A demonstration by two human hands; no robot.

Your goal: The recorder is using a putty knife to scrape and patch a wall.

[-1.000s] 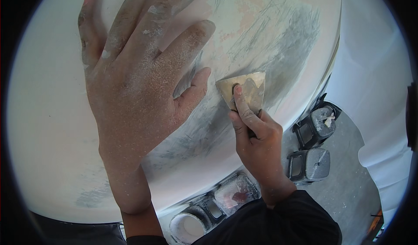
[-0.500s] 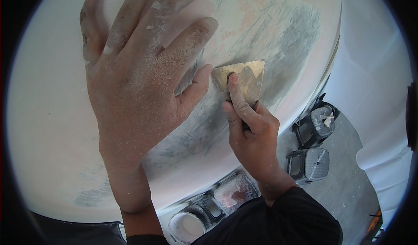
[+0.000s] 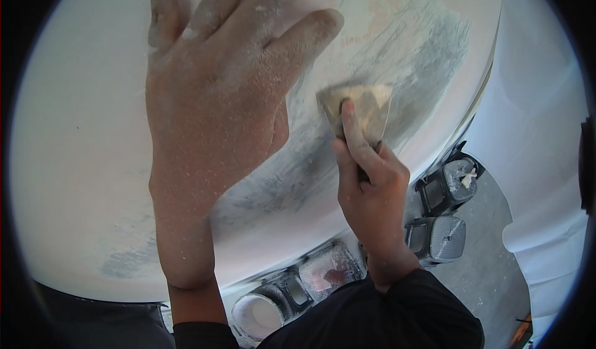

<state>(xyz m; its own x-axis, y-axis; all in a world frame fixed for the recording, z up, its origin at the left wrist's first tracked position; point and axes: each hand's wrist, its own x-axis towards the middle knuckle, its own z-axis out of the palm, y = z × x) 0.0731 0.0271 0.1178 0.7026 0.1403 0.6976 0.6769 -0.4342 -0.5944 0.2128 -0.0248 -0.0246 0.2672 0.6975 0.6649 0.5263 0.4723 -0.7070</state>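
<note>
A large, pale curved panel [image 3: 93, 181] fills most of the view, with grey smeared and scratched patches on it. My left hand [image 3: 214, 101], dusted white, is spread over the panel's upper middle; its fingers are apart and hold nothing, and the fingertips run off the top edge. In my right hand [image 3: 372, 187] is a putty knife [image 3: 369, 104] with a broad, smeared metal blade. The index finger presses along the blade, and the other fingers wrap round a handle that is mostly hidden. The blade lies over the grey patch right of my left hand.
Below the panel's edge stand dusty dark stools [image 3: 447, 237] on a grey floor [image 3: 484, 268]. A white bucket [image 3: 257, 315] is near the bottom, beside another stool carrying a reddish thing [image 3: 332, 277]. White sheeting [image 3: 534, 101] hangs at the right.
Both hands have shifted to the right in view, the left one also upward, and its thumb is now tucked in more. The putty knife stays in my right hand.
</note>
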